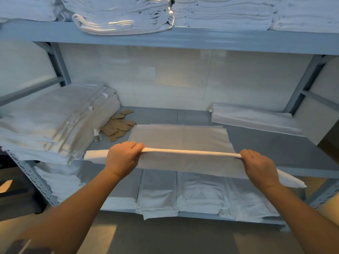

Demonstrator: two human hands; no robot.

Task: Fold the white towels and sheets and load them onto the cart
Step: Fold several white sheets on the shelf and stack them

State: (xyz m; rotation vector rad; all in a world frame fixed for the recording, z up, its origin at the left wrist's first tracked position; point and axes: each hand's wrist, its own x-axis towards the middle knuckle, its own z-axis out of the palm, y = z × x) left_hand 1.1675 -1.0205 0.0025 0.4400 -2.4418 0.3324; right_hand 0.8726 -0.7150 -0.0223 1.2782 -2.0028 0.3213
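A thin white rectangular cloth sheet lies spread on the grey metal middle shelf at centre frame, its near edge lifted into a taut folded ridge clear of the shelf's front lip. The left hand, at centre left, grips that ridge with fingers curled over it; a short tail of cloth projects past it toward the left. The right hand, at centre right, pinches the ridge's other end, with a cloth corner trailing beyond it to the lower right. Both forearms enter from the bottom corners.

On the same shelf, left of frame, sits a tall stack of folded cream linens, with small tan cardboard tags scattered just beside it. A folded white sheet lies at the back right. The upper shelf across the top carries stacks of folded white towels. Folded white pieces lie on the lower shelf at bottom centre.
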